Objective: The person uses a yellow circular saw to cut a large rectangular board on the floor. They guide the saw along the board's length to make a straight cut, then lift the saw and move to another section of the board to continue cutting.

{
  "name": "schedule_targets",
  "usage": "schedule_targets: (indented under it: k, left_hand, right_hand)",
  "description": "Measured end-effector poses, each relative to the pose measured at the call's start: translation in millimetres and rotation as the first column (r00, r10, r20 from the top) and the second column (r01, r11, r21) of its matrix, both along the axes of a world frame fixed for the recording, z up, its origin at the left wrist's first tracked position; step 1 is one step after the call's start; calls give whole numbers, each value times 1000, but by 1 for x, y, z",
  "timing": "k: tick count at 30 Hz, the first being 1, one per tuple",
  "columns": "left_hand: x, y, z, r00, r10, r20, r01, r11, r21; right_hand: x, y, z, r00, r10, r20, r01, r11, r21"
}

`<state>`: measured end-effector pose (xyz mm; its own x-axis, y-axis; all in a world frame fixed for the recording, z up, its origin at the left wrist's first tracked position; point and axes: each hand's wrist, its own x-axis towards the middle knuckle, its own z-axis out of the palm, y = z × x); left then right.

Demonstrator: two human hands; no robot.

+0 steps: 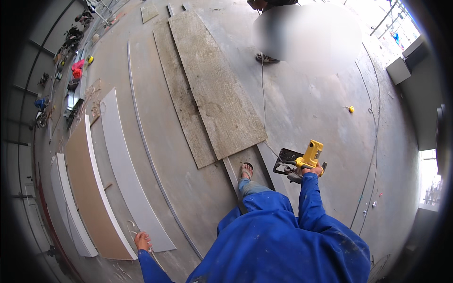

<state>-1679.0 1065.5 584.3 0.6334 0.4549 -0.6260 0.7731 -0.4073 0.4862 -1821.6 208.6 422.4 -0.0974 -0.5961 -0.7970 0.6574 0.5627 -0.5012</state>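
- Our right hand point(315, 168) is closed round the handle of a yellow saw point(302, 161), held low over the floor point(321, 118).
- Our left hand point(142, 240) reaches down to the near end of a white panel point(127, 179); we cannot tell if its fingers grip it.
- The cord point(263, 94) trails across the floor; we judge it could snag or trip us.
- Our sandalled foot point(246, 170) is near the saw, risking a cut.

No packages, labels, signs or screens can be made out in this view. Small red, blue and yellow items lie at the far left edge of the floor, too small and blurred to tell whether any of them is a package.
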Motion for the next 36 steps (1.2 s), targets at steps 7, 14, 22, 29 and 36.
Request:
schedule_targets:
  k: [7,14,22,29,36]
  left_hand:
    - [-76,-7,3,965,-252,-70,252,968,-16]
    - [-232,69,45,984,-104,-147,127,979,159]
    - [-277,15,59,914,146,-379,-158,987,0]
    - [-194,-184,3,992,-117,36,111,983,149]
    - [-229,-468,-37,871,-442,-214,405,893,-196]
  right_hand:
    - [-106,-34,-50,950,187,-249,-199,980,-26]
    - [-219,-125,-58,884,-13,-467,-18,998,-62]
    - [-279,-216,-6,954,43,-296,-94,983,-161]
    - [-318,-284,-32,946,302,-121,-315,943,-109]
    - [-342,-351,-51,616,582,-531,-597,785,168]
